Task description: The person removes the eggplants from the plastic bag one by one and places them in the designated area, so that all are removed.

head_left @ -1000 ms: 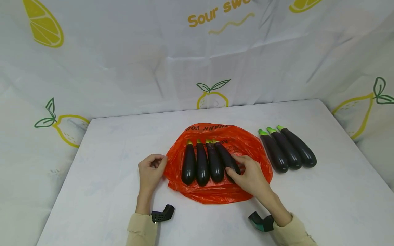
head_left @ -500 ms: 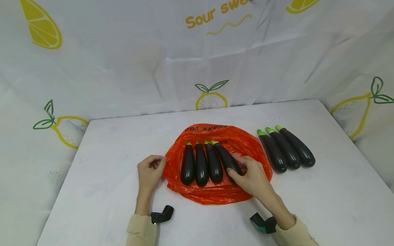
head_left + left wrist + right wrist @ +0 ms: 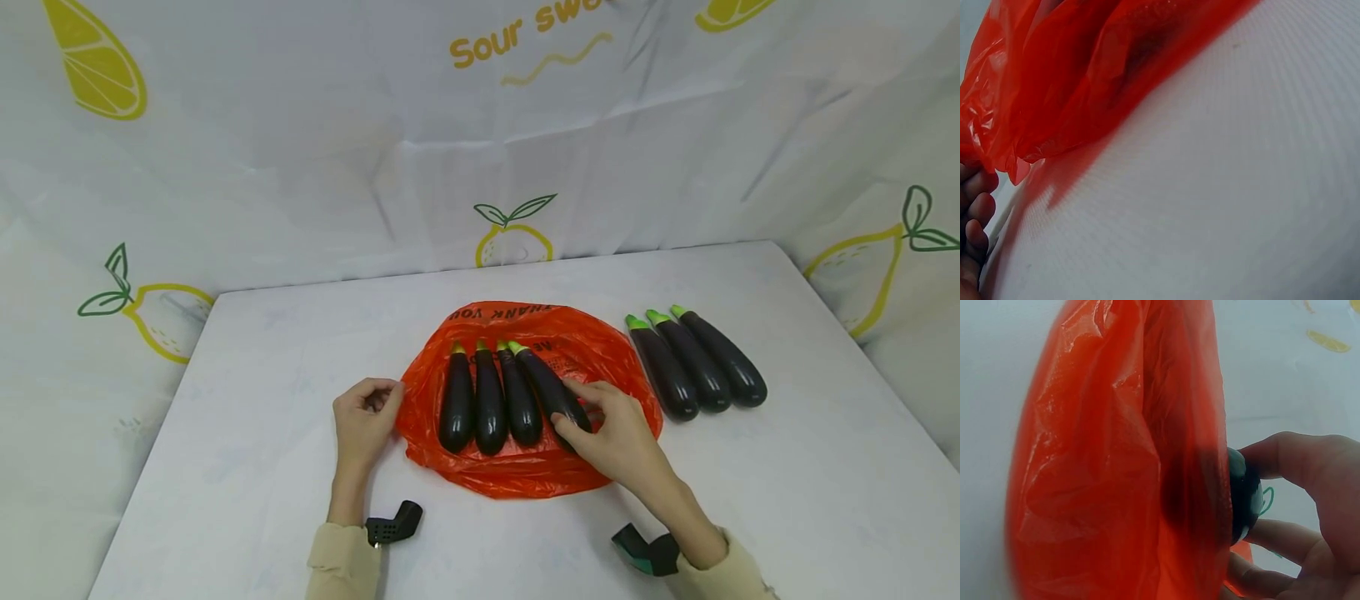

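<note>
An orange-red plastic bag [image 3: 487, 481] lies open on the table with a row of dark eggplants in it. My left hand [image 3: 365, 421] pinches the bag's left edge; in the left wrist view its curled fingers [image 3: 979, 209] meet the gathered plastic. With thumb and fingers, my right hand [image 3: 618, 429] grips the rightmost eggplant [image 3: 550, 385] near its rounded end. That eggplant slants, its green stem end beside its neighbour [image 3: 519, 396]. Two more eggplants lie to the left, one in the middle [image 3: 489, 408] and one outermost [image 3: 456, 410]. The right wrist view shows the held eggplant's end [image 3: 1245, 494] beyond the bag's rim [image 3: 1216, 425].
Right of the bag, three eggplants lie side by side on the white table [image 3: 262, 433]: a near one [image 3: 666, 379], a middle one [image 3: 696, 371] and a far one [image 3: 726, 362]. A white curtain [image 3: 300, 150] with lemon prints hangs behind the table.
The held eggplant's rounded end has shifted slightly right, away from its neighbour, with my right hand on it. My left hand stays at the bag's edge. The head view has drifted slightly.
</note>
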`<state>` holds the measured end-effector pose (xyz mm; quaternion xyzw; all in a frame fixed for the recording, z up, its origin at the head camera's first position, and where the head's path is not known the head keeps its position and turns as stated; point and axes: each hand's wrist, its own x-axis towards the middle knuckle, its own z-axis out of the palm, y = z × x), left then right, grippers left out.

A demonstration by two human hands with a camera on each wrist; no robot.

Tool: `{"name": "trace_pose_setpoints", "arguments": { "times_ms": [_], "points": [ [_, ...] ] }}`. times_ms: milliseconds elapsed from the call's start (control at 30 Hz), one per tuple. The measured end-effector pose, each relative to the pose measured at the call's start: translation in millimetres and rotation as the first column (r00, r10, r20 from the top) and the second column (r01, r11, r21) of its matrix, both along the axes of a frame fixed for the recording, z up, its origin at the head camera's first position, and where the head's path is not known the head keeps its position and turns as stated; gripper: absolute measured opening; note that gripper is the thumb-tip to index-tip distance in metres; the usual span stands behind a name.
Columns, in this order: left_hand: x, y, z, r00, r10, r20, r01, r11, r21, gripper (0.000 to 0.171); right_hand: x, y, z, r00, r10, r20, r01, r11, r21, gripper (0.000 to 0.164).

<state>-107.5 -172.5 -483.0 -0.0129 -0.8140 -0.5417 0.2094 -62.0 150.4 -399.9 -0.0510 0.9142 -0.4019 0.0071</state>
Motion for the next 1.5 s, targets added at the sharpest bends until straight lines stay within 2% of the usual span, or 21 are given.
{"name": "trace_pose_setpoints", "arguments": {
  "times_ms": [500,700,1100,1500],
  "points": [
    [0.5,0.3,0.2,1.0,-0.002,0.007,0.002,1.0,-0.002,0.008,5.5,3.1,7.7,1.0,-0.003,-0.007,0.003,1.0,-0.014,0.05],
    [0.8,0.9,1.1,1.0,-0.004,0.01,0.004,1.0,0.014,0.008,5.2,5.6,8.5,1.0,-0.015,-0.014,0.015,1.0,0.012,0.051],
    [0.3,2.4,1.0,1.0,0.015,0.018,-0.016,1.0,0.012,0.009,5.2,16.2,15.3,0.995,-0.031,-0.091,0.033,0.999,0.02,0.049],
    [0.8,2.3,1.8,0.999,0.021,0.028,-0.022,1.0,0.019,0.006,4.9,28.9,22.3,0.989,-0.067,-0.129,0.07,0.997,0.024,0.051]
  ]
}}
